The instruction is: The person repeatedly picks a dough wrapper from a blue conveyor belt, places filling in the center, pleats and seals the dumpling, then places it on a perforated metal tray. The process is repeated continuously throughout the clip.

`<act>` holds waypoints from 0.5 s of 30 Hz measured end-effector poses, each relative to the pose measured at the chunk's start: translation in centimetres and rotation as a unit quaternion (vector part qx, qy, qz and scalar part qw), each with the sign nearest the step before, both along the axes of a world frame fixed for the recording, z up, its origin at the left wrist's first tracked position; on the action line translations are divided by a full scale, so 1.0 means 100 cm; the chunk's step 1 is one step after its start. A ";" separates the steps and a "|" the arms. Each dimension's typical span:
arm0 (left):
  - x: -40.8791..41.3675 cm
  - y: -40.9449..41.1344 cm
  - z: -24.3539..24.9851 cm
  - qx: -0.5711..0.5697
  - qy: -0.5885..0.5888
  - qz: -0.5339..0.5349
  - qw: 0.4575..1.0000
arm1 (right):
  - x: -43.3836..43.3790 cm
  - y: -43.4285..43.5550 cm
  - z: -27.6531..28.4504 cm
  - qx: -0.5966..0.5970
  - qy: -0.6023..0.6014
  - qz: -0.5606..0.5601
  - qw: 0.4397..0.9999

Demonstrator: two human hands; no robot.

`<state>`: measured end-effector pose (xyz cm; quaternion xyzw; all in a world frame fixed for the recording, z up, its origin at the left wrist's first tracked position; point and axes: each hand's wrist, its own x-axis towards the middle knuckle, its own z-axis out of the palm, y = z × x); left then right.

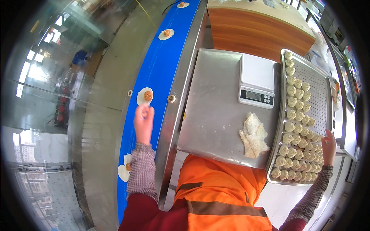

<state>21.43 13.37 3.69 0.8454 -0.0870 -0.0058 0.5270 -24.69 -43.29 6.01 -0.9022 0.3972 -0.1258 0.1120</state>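
My left hand (143, 124) is over the blue conveyor belt (157, 68), thumb and fingers curled close together. Its blurred fingertips meet the near edge of a round dough wrapper (140, 99) topped with a ball of filling (148, 96); whether they grip it is unclear. At the right rim of a perforated metal tray (319, 86), my right hand (329, 148) is beside the pleated dumplings (299, 141), its fingers slightly apart and nothing visible in them. Rows of dumplings fill the tray's near part and run up its left side.
A steel table (211, 115) carries a white digital scale (256, 78) and a crumpled cloth (253, 135). More filled wrappers (166, 34) lie farther up the belt, and others (124, 172) lie beside my left forearm. A wooden-sided table (257, 29) stands beyond.
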 end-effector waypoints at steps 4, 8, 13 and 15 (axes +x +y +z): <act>0.069 0.032 -0.018 0.237 -0.137 -0.002 0.962 | 0.023 0.036 0.015 -0.028 0.002 0.066 0.997; 0.090 0.047 -0.023 0.354 -0.065 -0.056 0.931 | 0.031 0.054 0.018 -0.018 0.012 0.079 0.997; 0.101 0.096 -0.021 0.331 0.077 -0.099 0.935 | 0.037 0.074 0.019 0.026 0.007 0.049 0.998; 0.104 0.115 -0.019 0.279 0.150 -0.122 0.941 | 0.040 0.078 0.017 0.023 0.014 0.059 0.998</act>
